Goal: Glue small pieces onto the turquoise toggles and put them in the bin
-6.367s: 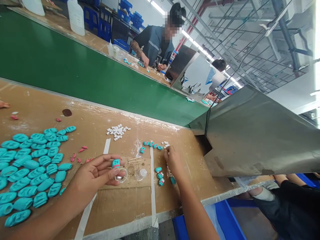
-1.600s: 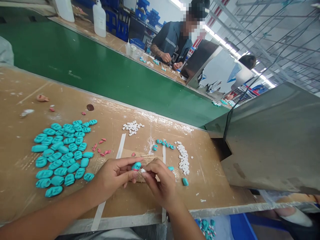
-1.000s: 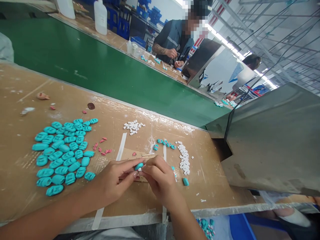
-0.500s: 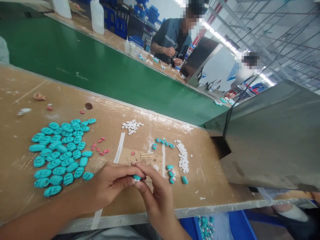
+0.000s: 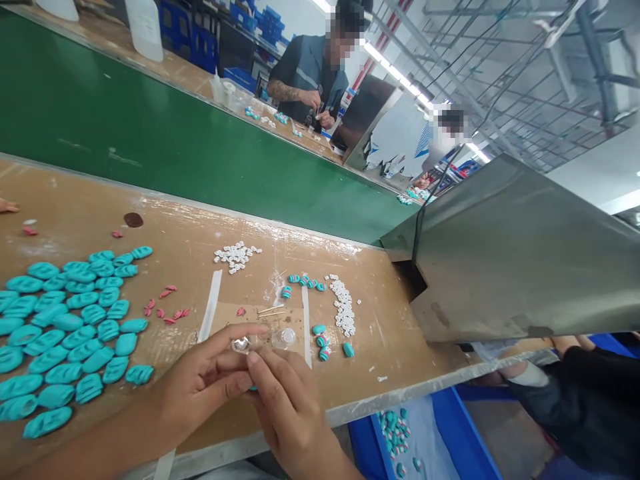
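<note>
My left hand (image 5: 207,377) and my right hand (image 5: 295,393) meet low in the middle of the view, above the front of the worktable. Between my left thumb and right fingers only a sliver of a teal molded piece (image 5: 253,388) shows; my fingers hide the rest. My left index finger reaches out over it, while the other left fingers curl in. My right fingers are bent around the piece. Just beyond my left fingers is a small shiny clear thing (image 5: 241,343), partly covered. A clear round dish (image 5: 286,337) lies beyond my right hand.
Many teal pieces (image 5: 67,322) cover the left side. Small pink pieces (image 5: 170,313), white piles (image 5: 235,255) (image 5: 343,307), striped teal pieces (image 5: 323,343) and cotton swabs (image 5: 271,311) lie around. A metal housing (image 5: 500,267) stands right; a blue bin (image 5: 450,427) sits below. A co-worker (image 5: 310,80) sits opposite.
The view has swung right, so the table's things sit farther left. My hands have turned and lowered slightly, and the teal piece, plainly seen between my fingertips before, is now mostly hidden.
</note>
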`<action>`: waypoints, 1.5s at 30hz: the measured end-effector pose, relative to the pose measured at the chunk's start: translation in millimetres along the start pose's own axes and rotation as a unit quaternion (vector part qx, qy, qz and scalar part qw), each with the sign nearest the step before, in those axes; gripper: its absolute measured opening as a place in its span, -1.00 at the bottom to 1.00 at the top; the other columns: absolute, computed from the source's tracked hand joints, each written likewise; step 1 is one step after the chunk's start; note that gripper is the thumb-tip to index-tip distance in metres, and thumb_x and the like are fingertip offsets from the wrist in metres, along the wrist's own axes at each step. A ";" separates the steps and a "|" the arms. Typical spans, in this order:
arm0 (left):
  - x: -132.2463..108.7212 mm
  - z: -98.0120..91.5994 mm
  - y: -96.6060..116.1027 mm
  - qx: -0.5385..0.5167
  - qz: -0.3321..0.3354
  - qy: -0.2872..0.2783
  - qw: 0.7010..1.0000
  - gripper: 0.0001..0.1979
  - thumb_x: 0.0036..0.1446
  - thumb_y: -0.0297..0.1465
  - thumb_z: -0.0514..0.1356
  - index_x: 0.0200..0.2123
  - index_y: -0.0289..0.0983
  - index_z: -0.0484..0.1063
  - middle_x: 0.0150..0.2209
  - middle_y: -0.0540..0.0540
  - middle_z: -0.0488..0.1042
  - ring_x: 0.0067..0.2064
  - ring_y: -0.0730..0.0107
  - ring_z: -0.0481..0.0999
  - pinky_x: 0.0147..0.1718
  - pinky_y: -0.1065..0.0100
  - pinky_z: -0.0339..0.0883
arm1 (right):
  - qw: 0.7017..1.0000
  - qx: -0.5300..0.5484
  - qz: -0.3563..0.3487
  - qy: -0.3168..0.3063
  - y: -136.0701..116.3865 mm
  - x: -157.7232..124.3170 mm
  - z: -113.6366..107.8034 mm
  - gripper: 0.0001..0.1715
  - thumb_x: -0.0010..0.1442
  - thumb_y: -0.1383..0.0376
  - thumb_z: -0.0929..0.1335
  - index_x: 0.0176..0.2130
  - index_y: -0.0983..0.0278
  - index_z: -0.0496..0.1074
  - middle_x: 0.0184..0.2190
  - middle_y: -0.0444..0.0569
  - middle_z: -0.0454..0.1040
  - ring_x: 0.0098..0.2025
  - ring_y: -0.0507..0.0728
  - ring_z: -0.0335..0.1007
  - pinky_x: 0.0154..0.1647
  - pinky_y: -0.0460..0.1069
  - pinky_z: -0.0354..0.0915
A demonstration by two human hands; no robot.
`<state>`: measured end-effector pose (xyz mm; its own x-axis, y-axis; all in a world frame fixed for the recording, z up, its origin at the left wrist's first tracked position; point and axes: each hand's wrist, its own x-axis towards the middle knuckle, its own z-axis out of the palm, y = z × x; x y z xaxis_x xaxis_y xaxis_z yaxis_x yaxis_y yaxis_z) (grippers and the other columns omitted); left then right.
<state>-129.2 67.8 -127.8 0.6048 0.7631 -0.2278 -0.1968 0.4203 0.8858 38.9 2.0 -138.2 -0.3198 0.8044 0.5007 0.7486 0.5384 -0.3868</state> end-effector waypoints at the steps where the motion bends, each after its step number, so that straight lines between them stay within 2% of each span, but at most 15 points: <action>1: -0.9 1.1 -1.8 0.022 -0.001 -0.003 1.000 -0.58 0.12 -0.23 0.30 0.08 -0.04 0.46 -0.28 0.01 0.69 -0.20 0.19 0.66 -0.15 0.29 0.50 | 1.000 -0.013 0.008 -0.010 6.9 -8.6 1.5 -0.24 0.28 0.45 0.32 0.37 0.28 0.03 0.07 0.17 0.50 0.02 0.25 0.44 -0.03 0.17 0.42; 3: -1.7 2.6 -4.3 0.085 0.016 0.002 0.996 -0.57 0.14 -0.22 0.27 0.10 -0.07 0.44 -0.23 -0.02 0.69 -0.17 0.20 0.66 -0.09 0.29 0.46 | 0.998 -0.036 0.058 -0.009 27.2 -28.6 1.3 -0.34 0.26 0.39 0.36 0.29 0.19 0.18 0.03 0.09 0.51 0.02 0.23 0.43 0.00 0.18 0.37; 5: -1.1 2.7 -4.5 0.134 0.043 0.023 0.990 -0.66 0.16 -0.25 0.22 0.02 -0.07 0.49 -0.19 -0.03 0.69 -0.15 0.22 0.65 -0.09 0.34 0.44 | 0.983 -0.105 0.132 0.067 53.2 -49.0 -4.8 -0.53 0.28 0.31 0.36 0.17 0.15 0.32 -0.08 0.06 0.54 -0.06 0.22 0.45 -0.06 0.17 0.35; 8: 2.1 -1.7 -1.0 0.160 0.091 0.071 0.980 -0.83 0.11 -0.38 0.14 -0.28 -0.12 0.54 -0.37 0.01 0.65 -0.33 0.32 0.60 -0.33 0.41 0.38 | 0.941 -0.237 0.217 0.104 89.8 -73.8 -21.3 -0.70 0.32 0.22 0.32 0.04 0.20 0.40 -0.16 0.07 0.54 -0.11 0.25 0.43 -0.06 0.19 0.25; 11: 4.6 -10.9 2.1 0.207 0.127 0.090 0.966 -0.78 -0.04 -0.51 0.04 -0.66 -0.18 0.32 -0.67 0.10 0.34 -0.58 0.44 0.31 -0.52 0.40 0.13 | 0.923 -0.308 0.224 0.062 111.0 -89.9 -34.2 -0.74 0.35 0.14 0.28 -0.07 0.19 0.45 -0.17 0.04 0.53 -0.11 0.26 0.39 -0.06 0.21 0.18; 14: 5.0 -19.5 0.2 0.246 0.137 0.064 0.957 -0.79 -0.13 -0.50 -0.06 -0.73 -0.20 0.14 -0.71 0.10 0.11 -0.61 0.46 0.12 -0.53 0.34 -0.03 | 0.930 -0.304 0.208 0.017 117.1 -95.2 -39.9 -0.71 0.36 0.11 0.26 -0.09 0.15 0.48 -0.12 0.03 0.49 -0.08 0.26 0.37 -0.04 0.22 0.19; 17: 5.2 -25.3 -5.1 0.265 0.127 0.034 0.955 -0.81 -0.14 -0.48 -0.10 -0.73 -0.19 0.06 -0.70 0.09 0.06 -0.59 0.44 0.09 -0.51 0.30 -0.07 | 0.945 -0.262 0.197 0.017 113.0 -80.2 -45.2 -0.69 0.36 0.12 0.25 -0.03 0.16 0.46 -0.07 0.05 0.46 -0.05 0.25 0.38 -0.05 0.22 0.25; 20: 6.3 -29.3 -9.8 0.276 0.120 -0.006 0.954 -0.82 -0.16 -0.47 -0.09 -0.72 -0.19 0.05 -0.70 0.07 0.07 -0.60 0.42 0.09 -0.51 0.29 -0.07 | 0.963 -0.201 0.176 0.036 103.1 -41.3 -47.7 -0.68 0.40 0.22 0.19 0.00 0.23 0.43 -0.09 0.11 0.45 -0.05 0.23 0.41 -0.08 0.17 0.31; 22: 7.3 -30.5 -11.8 0.273 0.119 -0.015 0.955 -0.82 -0.16 -0.47 -0.08 -0.73 -0.18 0.07 -0.70 0.06 0.08 -0.59 0.41 0.10 -0.52 0.29 -0.06 | 0.971 -0.182 0.155 -0.006 98.5 -9.9 -42.5 -0.71 0.39 0.27 0.21 -0.01 0.19 0.44 -0.11 0.07 0.48 -0.04 0.19 0.42 -0.04 0.13 0.32; 26: 11.6 -28.9 -12.1 0.224 0.126 0.024 0.966 -0.80 -0.14 -0.48 -0.02 -0.74 -0.18 0.17 -0.70 0.06 0.12 -0.59 0.41 0.11 -0.53 0.31 -0.07 | 0.974 -0.164 0.127 -0.089 107.4 36.4 -15.4 -0.76 0.25 0.34 0.38 -0.06 0.18 0.47 -0.05 0.03 0.51 -0.01 0.20 0.43 0.01 0.10 0.31; 32: 21.9 -27.9 -2.8 0.152 0.157 0.115 0.969 -0.85 -0.09 -0.52 0.08 -0.61 -0.21 0.34 -0.67 0.10 0.23 -0.60 0.47 0.16 -0.61 0.43 0.03 | 0.970 -0.150 0.136 -0.131 137.9 52.7 10.1 -0.84 0.17 0.49 0.36 -0.25 0.28 0.47 -0.26 0.01 0.54 -0.25 0.13 0.44 -0.21 0.00 0.28; 36: 23.4 -28.9 -4.6 0.123 0.147 0.152 0.969 -0.92 0.07 -0.49 0.17 -0.39 -0.23 0.46 -0.49 0.03 0.44 -0.48 0.43 0.38 -0.48 0.43 0.31 | 0.980 -0.115 0.127 -0.100 124.3 54.4 -2.0 -0.86 0.15 0.47 0.35 -0.26 0.27 0.42 -0.28 -0.02 0.51 -0.24 0.11 0.41 -0.21 -0.02 0.29; 39: 23.9 -27.4 -11.8 0.107 0.133 0.115 0.979 -0.77 0.16 -0.37 0.25 -0.09 -0.23 0.50 -0.17 -0.14 0.55 -0.15 0.25 0.53 -0.21 0.34 0.44 | 0.990 -0.074 0.102 -0.067 88.5 53.2 -9.7 -0.89 0.22 0.42 0.31 -0.23 0.24 0.39 -0.24 -0.04 0.49 -0.21 0.09 0.40 -0.12 0.00 0.31; 41: 24.5 -25.0 -15.0 0.068 0.096 0.065 0.991 -0.63 0.14 -0.31 0.30 0.03 -0.20 0.47 -0.05 -0.19 0.56 -0.03 0.16 0.53 -0.17 0.32 0.47 | 0.998 -0.004 0.044 -0.046 61.9 48.8 -8.7 -0.86 0.24 0.40 0.32 -0.18 0.20 0.39 -0.21 -0.04 0.50 -0.17 0.09 0.41 -0.09 0.02 0.33; 45: 25.7 -19.8 -7.9 0.025 0.036 0.021 0.999 -0.60 0.04 -0.32 0.39 -0.01 -0.20 0.55 -0.11 -0.14 0.61 -0.17 0.23 0.57 -0.27 0.37 0.49 | 0.996 0.083 0.007 -0.015 34.1 31.7 -1.3 -0.63 0.25 0.41 0.35 0.04 0.16 0.35 -0.05 0.03 0.49 -0.03 0.15 0.40 -0.03 0.10 0.34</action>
<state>-127.3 93.8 -148.7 0.5576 0.8106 -0.1789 -0.1987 0.3395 0.9194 55.0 45.5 -134.6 -0.3292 0.8179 0.4718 0.6469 0.5594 -0.5183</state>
